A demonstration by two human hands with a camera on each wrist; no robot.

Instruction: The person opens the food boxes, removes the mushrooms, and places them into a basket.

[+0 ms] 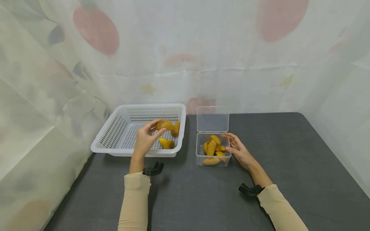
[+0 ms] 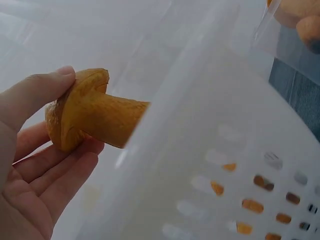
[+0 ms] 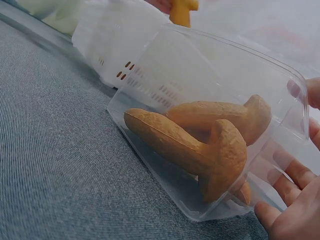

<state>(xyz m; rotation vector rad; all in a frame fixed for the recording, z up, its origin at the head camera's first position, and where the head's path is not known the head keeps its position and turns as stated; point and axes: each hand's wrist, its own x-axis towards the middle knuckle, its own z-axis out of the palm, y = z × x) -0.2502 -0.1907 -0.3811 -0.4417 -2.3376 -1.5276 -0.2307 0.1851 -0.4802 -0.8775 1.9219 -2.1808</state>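
My left hand (image 1: 145, 138) pinches a yellow-brown mushroom (image 2: 102, 115) by its cap, over the right part of a white slotted basket (image 1: 111, 149). Its stem points right in the left wrist view, partly hidden by the basket's rim. Beneath it, another mushroom (image 1: 166, 143) lies in the basket. My right hand (image 1: 239, 151) touches the right side of a clear plastic box (image 1: 199, 160), its fingers extended along the wall. Several mushrooms (image 3: 200, 150) are piled inside. The box's lid (image 1: 213, 119) stands raised at the back.
A dark grey tabletop (image 1: 188, 195) holds the basket and the box, which stand side by side with a narrow gap between them. A printed curtain (image 1: 179, 38) hangs behind the table and along its left side. Each wrist wears a black strap mount (image 1: 153, 169).
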